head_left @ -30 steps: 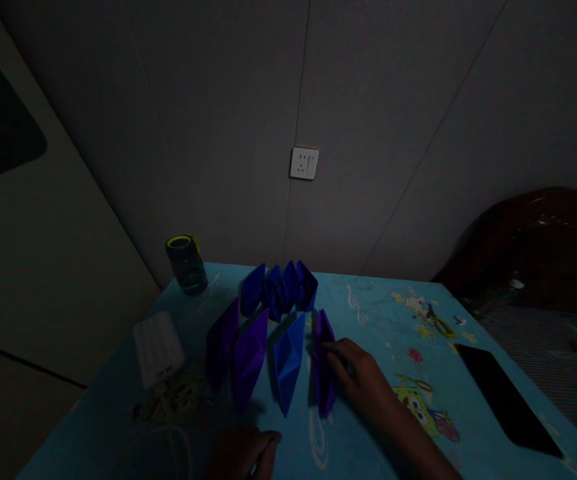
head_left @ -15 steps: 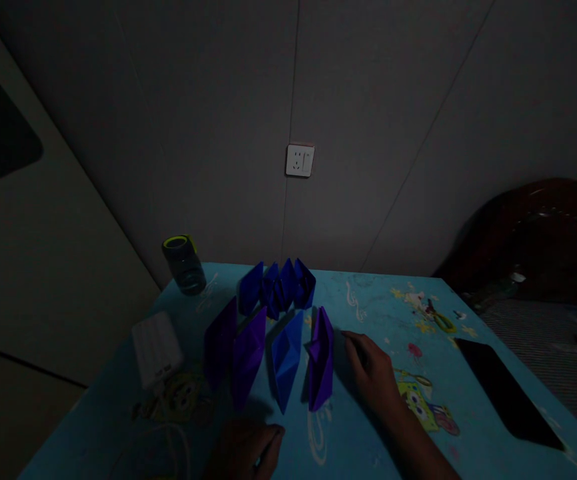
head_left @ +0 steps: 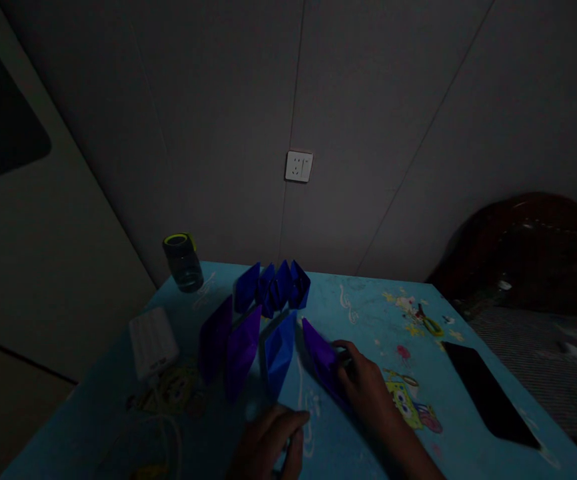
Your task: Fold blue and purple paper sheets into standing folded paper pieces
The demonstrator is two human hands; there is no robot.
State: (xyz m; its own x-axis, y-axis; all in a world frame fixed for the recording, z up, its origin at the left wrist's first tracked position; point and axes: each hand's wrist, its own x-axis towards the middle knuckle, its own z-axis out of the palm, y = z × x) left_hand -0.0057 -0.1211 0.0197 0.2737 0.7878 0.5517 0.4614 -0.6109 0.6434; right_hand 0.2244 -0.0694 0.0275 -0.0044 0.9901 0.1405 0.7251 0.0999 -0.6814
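Note:
My right hand (head_left: 366, 387) pinches a purple folded paper boat (head_left: 320, 353), which lies slanted on the table with its near end partly hidden by the fingers. Low in the view, my left hand (head_left: 272, 440) is loosely curved, thumb and forefinger apart, with nothing visible between them. Just beyond it stands a lighter blue paper boat (head_left: 279, 353). Two more purple paper boats, one (head_left: 242, 353) beside the other (head_left: 215, 340), are to its left. Behind these, several dark blue paper boats (head_left: 271, 290) stand close together in a row.
A blue cartoon-patterned cloth (head_left: 363, 327) covers the table. A dark water bottle (head_left: 183, 263) stands at the back left, near a white power bank (head_left: 153, 343) with a cable. To the right lie scissors (head_left: 431, 325) and a black phone-like slab (head_left: 488, 393).
My right hand has moved left onto the nearest purple boat and taken hold of it; the boat now slants. My left hand has shifted right and its fingers have spread. The view has tilted slightly.

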